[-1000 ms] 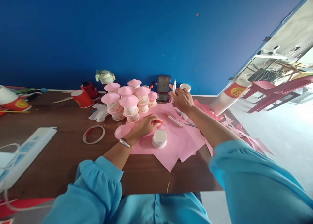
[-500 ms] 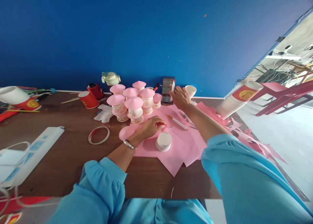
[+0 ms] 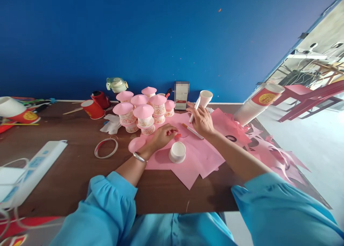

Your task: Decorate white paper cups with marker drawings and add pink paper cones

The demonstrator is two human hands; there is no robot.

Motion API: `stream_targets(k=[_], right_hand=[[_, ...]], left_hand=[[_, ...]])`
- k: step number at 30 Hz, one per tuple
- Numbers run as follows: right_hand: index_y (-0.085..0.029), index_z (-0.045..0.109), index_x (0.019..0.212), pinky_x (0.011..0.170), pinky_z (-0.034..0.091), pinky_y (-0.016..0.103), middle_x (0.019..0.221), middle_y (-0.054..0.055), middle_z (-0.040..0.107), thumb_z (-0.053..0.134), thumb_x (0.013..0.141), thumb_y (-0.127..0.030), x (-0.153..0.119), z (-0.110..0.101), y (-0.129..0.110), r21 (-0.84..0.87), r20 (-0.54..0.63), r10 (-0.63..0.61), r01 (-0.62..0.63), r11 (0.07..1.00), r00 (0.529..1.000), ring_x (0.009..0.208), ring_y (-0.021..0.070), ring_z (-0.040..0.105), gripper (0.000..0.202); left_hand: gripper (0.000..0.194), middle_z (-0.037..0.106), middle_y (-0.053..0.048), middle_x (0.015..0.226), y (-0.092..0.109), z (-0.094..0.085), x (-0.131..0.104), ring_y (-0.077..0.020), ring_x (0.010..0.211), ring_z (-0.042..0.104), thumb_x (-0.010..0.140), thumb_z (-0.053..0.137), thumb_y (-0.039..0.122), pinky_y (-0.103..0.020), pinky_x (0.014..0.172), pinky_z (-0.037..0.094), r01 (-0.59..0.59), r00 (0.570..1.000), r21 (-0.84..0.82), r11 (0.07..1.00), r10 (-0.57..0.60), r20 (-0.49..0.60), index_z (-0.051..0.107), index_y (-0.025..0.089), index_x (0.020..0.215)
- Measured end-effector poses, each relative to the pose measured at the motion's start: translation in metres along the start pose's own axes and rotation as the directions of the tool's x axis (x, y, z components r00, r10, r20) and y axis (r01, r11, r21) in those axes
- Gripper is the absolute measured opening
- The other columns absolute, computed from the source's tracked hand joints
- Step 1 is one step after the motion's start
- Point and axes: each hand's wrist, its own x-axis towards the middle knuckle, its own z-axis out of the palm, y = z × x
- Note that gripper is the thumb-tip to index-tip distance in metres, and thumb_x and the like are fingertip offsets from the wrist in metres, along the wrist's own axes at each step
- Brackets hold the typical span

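One short white cup (image 3: 177, 152) on overlapped pink sheets (image 3: 193, 160), near the front edge of the brown table (image 3: 204, 199); wider end apparently down, probably for a stable stand. To the left, pink disc (image 3: 135, 144), partly hidden by a forearm. Just behind the cup, left hand (image 3: 163, 135) with fingers curled narrow beside a small red piece (image 3: 177, 135); grip or mere contact not discernible. Further back, orange-ended marker (image 3: 192, 131) laid flat on the sheets, presumably for easy reach. Beyond it, right hand (image 3: 202, 121), closed around a white marker (image 3: 195, 109); held on a slant between thumb and fingers, likely for a steady grip. At the rear, upright white cup (image 3: 206, 96) just beyond that hand; phone (image 3: 181, 95) propped near the blue wall (image 3: 161, 34), screen outward, presumably for viewing. Left of the phone, cluster of pink-roofed cup towers (image 3: 145, 111), packed close, probably to save working space.
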Motion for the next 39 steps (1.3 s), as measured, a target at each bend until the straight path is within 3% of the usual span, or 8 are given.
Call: stream_targets(k=[7, 14, 17, 21, 26, 31, 35, 39], right_hand=[[-0.027, 0.059, 0.138, 0.082, 0.062, 0.034, 0.119, 0.009, 0.079, 0.047, 0.095, -0.006, -0.071, -0.026, -0.042, 0.416, -0.042, 0.103, -0.076, 0.906, 0.994, 0.097, 0.0225, 0.077, 0.049], [-0.024, 0.064, 0.133, 0.079, 0.063, 0.032, 0.114, 0.01, 0.08, 0.05, 0.104, -0.015, -0.09, -0.025, -0.049, 0.474, -0.061, 0.087, -0.048, 0.879, 0.994, 0.087, 0.0198, 0.078, 0.034], [-0.024, 0.064, 0.135, 0.076, 0.062, 0.028, 0.111, 0.009, 0.081, 0.051, 0.106, -0.016, -0.092, -0.024, -0.051, 0.498, -0.078, 0.059, -0.012, 0.867, 0.995, 0.083, 0.0175, 0.077, 0.033], [-0.026, 0.06, 0.145, 0.064, 0.057, 0.025, 0.091, 0.004, 0.078, 0.051, 0.107, -0.017, -0.094, -0.035, -0.052, 0.482, -0.176, 0.009, 0.078, 0.873, 0.984, 0.071, 0.0151, 0.071, 0.04], [-0.03, 0.06, 0.149, 0.064, 0.058, 0.03, 0.092, 0.005, 0.073, 0.06, 0.106, -0.025, -0.092, -0.059, -0.057, 0.499, -0.305, -0.026, 0.183, 0.847, 0.952, 0.074, 0.0179, 0.067, 0.043], [-0.027, 0.073, 0.126, 0.073, 0.06, 0.037, 0.101, 0.007, 0.074, 0.062, 0.104, -0.024, -0.09, -0.072, -0.064, 0.741, -0.258, 0.164, 0.086, 0.666, 0.952, 0.082, 0.0192, 0.07, 0.025], [-0.026, 0.072, 0.109, 0.066, 0.057, 0.033, 0.084, 0.0, 0.069, 0.062, 0.106, -0.024, -0.088, -0.077, -0.072, 0.878, -0.109, 0.269, -0.034, 0.477, 0.957, 0.069, 0.0151, 0.066, 0.011], [-0.026, 0.066, 0.127, 0.078, 0.061, 0.038, 0.109, 0.008, 0.074, 0.061, 0.105, -0.018, -0.08, -0.079, -0.083, 0.756, -0.134, 0.077, 0.051, 0.653, 0.988, 0.09, 0.0203, 0.072, 0.024]], left_hand=[[0.025, 0.076, -0.011, 0.121, 0.026, -0.019, 0.001, -0.0231, 0.114, 0.07, 0.101, 0.058, 0.032, -0.036, 0.093, 0.057, 0.037, 0.986, -0.123, 0.992, -0.056, -0.154, 0.076, 0.019, 0.113], [0.089, 0.051, -0.015, 0.166, 0.05, -0.043, -0.041, -0.0345, 0.154, 0.048, 0.083, 0.088, 0.047, -0.051, 0.125, 0.04, 0.111, 0.924, -0.371, 0.922, 0.043, 0.381, 0.047, 0.029, 0.159], [0.095, 0.045, -0.017, 0.169, 0.047, -0.035, -0.055, -0.0351, 0.155, 0.046, 0.082, 0.089, 0.037, -0.055, 0.125, 0.04, 0.05, 0.913, -0.278, 0.959, 0.069, 0.403, 0.04, 0.03, 0.163], [0.068, 0.059, -0.015, 0.158, 0.04, -0.019, -0.057, -0.0345, 0.143, 0.056, 0.082, 0.088, 0.036, -0.053, 0.121, 0.044, 0.106, 0.948, -0.305, 0.946, -0.004, 0.318, 0.062, 0.024, 0.144], [0.056, 0.076, -0.011, 0.131, 0.041, -0.012, -0.058, -0.0275, 0.118, 0.071, 0.085, 0.085, 0.046, -0.039, 0.098, 0.058, 0.276, 0.961, -0.758, 0.591, -0.193, 0.199, 0.069, 0.021, 0.134], [0.049, 0.078, -0.01, 0.125, 0.053, -0.016, -0.06, -0.0286, 0.11, 0.074, 0.091, 0.079, 0.049, -0.049, 0.091, 0.065, 0.352, 0.926, -0.897, 0.269, -0.242, 0.291, 0.071, 0.021, 0.13], [0.049, 0.078, -0.01, 0.123, 0.056, -0.015, -0.059, -0.0279, 0.11, 0.074, 0.095, 0.076, 0.047, -0.048, 0.091, 0.065, 0.392, 0.902, -0.897, 0.204, -0.275, 0.332, 0.067, 0.019, 0.133], [0.05, 0.078, -0.009, 0.122, 0.054, -0.01, -0.058, -0.0253, 0.105, 0.075, 0.094, 0.077, 0.049, -0.042, 0.091, 0.064, 0.395, 0.903, -0.896, 0.205, -0.269, 0.336, 0.068, 0.02, 0.133]])
